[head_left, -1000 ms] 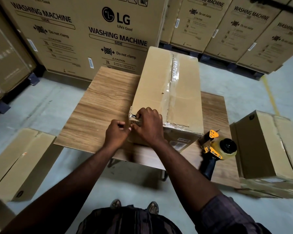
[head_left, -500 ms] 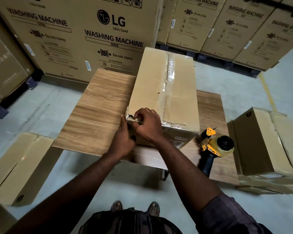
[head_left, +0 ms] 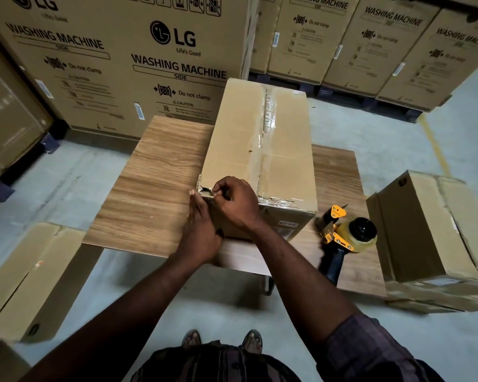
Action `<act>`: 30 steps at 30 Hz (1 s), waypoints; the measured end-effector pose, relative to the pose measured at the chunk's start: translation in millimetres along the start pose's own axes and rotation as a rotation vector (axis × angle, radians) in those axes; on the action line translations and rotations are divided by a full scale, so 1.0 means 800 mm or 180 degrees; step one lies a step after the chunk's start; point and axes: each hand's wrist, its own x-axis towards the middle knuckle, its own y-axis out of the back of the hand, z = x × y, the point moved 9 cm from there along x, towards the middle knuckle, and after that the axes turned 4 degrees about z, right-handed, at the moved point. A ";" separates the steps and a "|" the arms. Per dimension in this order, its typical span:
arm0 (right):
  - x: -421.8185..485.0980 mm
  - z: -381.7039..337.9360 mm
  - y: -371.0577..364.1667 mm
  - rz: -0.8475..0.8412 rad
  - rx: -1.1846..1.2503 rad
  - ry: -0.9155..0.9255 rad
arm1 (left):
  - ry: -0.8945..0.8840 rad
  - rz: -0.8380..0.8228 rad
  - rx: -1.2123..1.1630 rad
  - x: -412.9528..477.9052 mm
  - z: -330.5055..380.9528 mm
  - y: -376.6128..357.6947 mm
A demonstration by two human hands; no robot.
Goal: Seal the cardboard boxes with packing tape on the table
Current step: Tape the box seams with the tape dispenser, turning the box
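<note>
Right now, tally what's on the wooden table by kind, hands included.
Brown cardboard box with taped top seam: 1
Yellow-and-black tape dispenser: 1
Bare hands on the box, left hand and right hand: 2
Total: 4

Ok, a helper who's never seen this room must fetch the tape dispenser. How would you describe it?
Go to the wooden table in front of the washing machine cartons. Right of the long taped box on it lies the tape dispenser, its dark handle toward the near edge. It is the only yellow-and-black thing among brown cardboard.
</note>
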 end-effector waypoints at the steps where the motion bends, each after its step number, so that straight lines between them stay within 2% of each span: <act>1: 0.000 0.000 0.001 -0.0018 0.0013 0.0017 | 0.0016 -0.0019 0.0110 -0.002 -0.002 -0.005; 5: -0.004 -0.003 0.005 -0.0078 0.0017 0.0197 | 0.0312 -0.0257 0.0374 -0.011 -0.018 -0.009; 7: -0.011 -0.004 0.012 0.0013 -0.0140 0.0417 | 0.0398 -0.0144 0.0305 -0.011 -0.021 0.008; 10: -0.031 -0.009 0.010 -0.0022 -0.0768 0.0841 | -0.0098 0.0407 0.0347 -0.003 0.011 0.048; 12: -0.048 -0.011 -0.004 -0.0325 -0.1175 0.0926 | -0.0473 0.0409 0.0585 0.003 0.040 0.051; 14: -0.063 -0.009 -0.017 -0.0646 -0.1557 0.0894 | -0.0754 0.0197 0.1052 0.006 0.057 0.037; 16: -0.070 -0.001 -0.014 -0.0744 -0.1898 0.0813 | -0.0785 0.0032 0.1411 0.007 0.054 0.027; 21: -0.082 0.043 0.054 -0.0415 -0.2006 0.0522 | -0.0916 0.0222 0.1529 0.006 0.050 0.046; 26: -0.083 0.089 0.134 0.0059 -0.2237 -0.0406 | -0.0992 0.0391 0.1501 0.005 0.080 0.040; 28: -0.077 0.071 0.124 -0.0034 -0.2125 -0.0311 | -0.1309 0.0244 0.1447 -0.002 0.111 0.013; 30: -0.076 0.045 0.093 -0.0386 -0.1930 0.0111 | -0.1492 0.0062 0.1429 -0.006 0.128 -0.015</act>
